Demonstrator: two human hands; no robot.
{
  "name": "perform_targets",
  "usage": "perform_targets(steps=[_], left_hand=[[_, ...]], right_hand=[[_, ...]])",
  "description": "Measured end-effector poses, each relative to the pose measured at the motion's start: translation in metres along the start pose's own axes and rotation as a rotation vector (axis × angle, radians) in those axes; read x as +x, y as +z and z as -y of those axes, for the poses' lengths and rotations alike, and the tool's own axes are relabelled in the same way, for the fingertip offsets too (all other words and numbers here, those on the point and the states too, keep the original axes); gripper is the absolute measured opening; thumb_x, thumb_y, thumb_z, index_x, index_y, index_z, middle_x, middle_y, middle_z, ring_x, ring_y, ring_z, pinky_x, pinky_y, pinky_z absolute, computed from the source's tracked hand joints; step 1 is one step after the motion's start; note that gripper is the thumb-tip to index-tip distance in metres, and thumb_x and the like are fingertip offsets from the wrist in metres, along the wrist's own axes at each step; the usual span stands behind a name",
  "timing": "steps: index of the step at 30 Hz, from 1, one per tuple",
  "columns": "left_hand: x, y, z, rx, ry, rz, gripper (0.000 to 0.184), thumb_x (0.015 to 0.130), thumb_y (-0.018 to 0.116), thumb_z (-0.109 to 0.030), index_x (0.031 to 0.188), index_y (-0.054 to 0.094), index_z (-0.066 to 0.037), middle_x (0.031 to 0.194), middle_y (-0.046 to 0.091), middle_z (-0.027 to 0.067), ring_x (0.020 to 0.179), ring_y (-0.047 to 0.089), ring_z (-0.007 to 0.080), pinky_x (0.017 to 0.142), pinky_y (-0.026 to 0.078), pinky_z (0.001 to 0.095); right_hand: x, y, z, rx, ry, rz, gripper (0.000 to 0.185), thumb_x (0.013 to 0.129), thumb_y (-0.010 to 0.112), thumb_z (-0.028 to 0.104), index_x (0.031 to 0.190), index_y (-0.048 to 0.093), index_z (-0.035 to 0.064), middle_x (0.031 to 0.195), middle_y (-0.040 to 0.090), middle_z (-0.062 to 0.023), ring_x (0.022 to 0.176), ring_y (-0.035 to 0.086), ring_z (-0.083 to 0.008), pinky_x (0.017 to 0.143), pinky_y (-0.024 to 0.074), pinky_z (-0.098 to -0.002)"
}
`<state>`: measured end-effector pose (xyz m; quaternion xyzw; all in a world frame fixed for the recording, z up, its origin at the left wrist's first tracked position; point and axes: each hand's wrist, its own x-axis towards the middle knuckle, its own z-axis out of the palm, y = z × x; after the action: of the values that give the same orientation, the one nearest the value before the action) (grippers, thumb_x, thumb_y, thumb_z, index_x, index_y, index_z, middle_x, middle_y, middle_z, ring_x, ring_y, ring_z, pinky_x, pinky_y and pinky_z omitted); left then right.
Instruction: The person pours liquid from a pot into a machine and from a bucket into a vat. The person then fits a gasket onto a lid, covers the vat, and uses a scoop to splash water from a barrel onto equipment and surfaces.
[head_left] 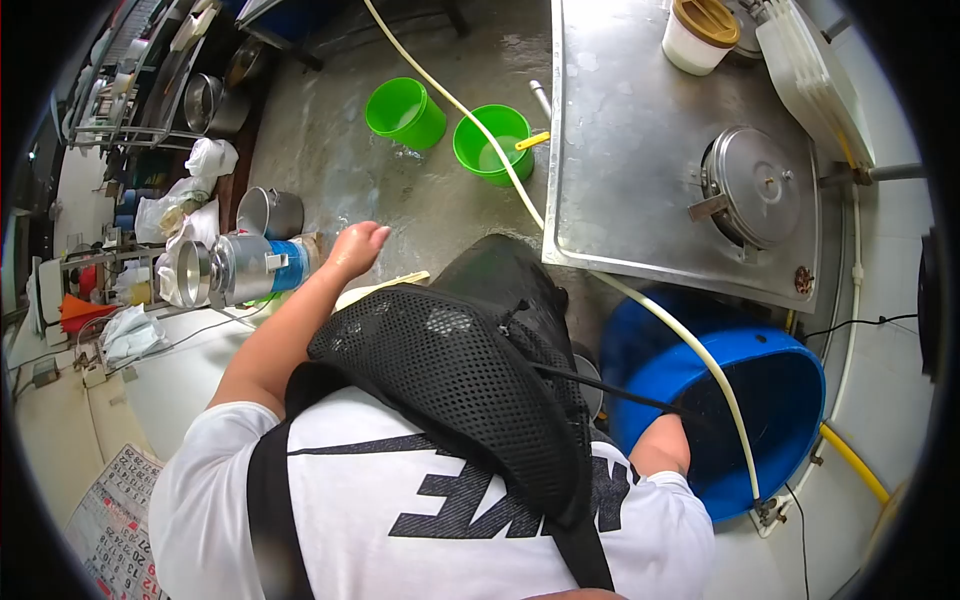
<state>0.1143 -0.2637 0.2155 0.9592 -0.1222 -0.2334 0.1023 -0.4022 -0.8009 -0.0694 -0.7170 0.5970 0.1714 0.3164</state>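
My left hand is held out over the wet floor with its fingers curled together. Nothing shows in it. Beside that wrist stands a shiny metal machine with a blue band, the nearest thing to the hand. My right forearm reaches down at the near rim of a large blue barrel, partly behind a black strap. The right hand itself is out of sight, so what it touches is hidden. A pale hose crosses over the barrel, its end at a tap on the wall side.
Two green buckets stand on the floor ahead; the right one holds a yellow-handled tool. A steel table carries a lidded metal pot and a white tub with brown lid. Shelves with pots line the left.
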Motion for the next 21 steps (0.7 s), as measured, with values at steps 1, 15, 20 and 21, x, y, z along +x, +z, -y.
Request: perform_targets(steps=[1, 15, 20, 21], left_hand=[[0.003, 0.0, -0.004, -0.001, -0.001, -0.002, 0.032, 0.098, 0.063, -0.03, 0.106, 0.073, -0.001, 0.099, 0.075, 0.0199, 0.094, 0.071, 0.0386, 0.086, 0.055, 0.0462], [0.042, -0.011, -0.032, -0.348, 0.332, 0.013, 0.039, 0.096, 0.064, -0.035, 0.11, 0.073, 0.0, 0.105, 0.074, 0.024, 0.102, 0.07, 0.0393, 0.092, 0.055, 0.0451], [0.05, -0.027, 0.035, -0.408, 0.337, -0.012, 0.038, 0.097, 0.063, -0.035, 0.107, 0.074, 0.0, 0.103, 0.074, 0.0235, 0.1, 0.07, 0.0401, 0.09, 0.055, 0.0465], [0.052, -0.027, 0.054, -0.41, 0.339, -0.045, 0.037, 0.096, 0.063, -0.034, 0.106, 0.074, 0.0, 0.102, 0.074, 0.0236, 0.099, 0.07, 0.0409, 0.09, 0.054, 0.0471]], right_hand=[[-0.002, -0.001, 0.001, 0.064, 0.019, -0.006, 0.04, 0.09, 0.07, 0.018, 0.122, 0.063, -0.0045, 0.121, 0.064, -0.0245, 0.112, 0.063, -0.0409, 0.096, 0.0527, -0.0502], [-0.198, -0.119, 0.047, 1.384, 0.186, -0.935, 0.037, 0.092, 0.073, 0.021, 0.098, 0.062, -0.0141, 0.1, 0.065, -0.0228, 0.089, 0.064, -0.0309, 0.081, 0.0539, -0.0462], [-0.285, -0.179, 0.107, 0.888, 0.131, -1.189, 0.052, 0.095, 0.072, 0.038, 0.093, 0.061, -0.0126, 0.092, 0.067, -0.0237, 0.081, 0.065, -0.032, 0.075, 0.0544, -0.0451], [-0.278, -0.182, 0.101, 0.886, 0.047, -1.273, 0.055, 0.096, 0.071, 0.043, 0.093, 0.062, -0.0115, 0.09, 0.067, -0.0239, 0.078, 0.066, -0.0316, 0.073, 0.0544, -0.0444]])
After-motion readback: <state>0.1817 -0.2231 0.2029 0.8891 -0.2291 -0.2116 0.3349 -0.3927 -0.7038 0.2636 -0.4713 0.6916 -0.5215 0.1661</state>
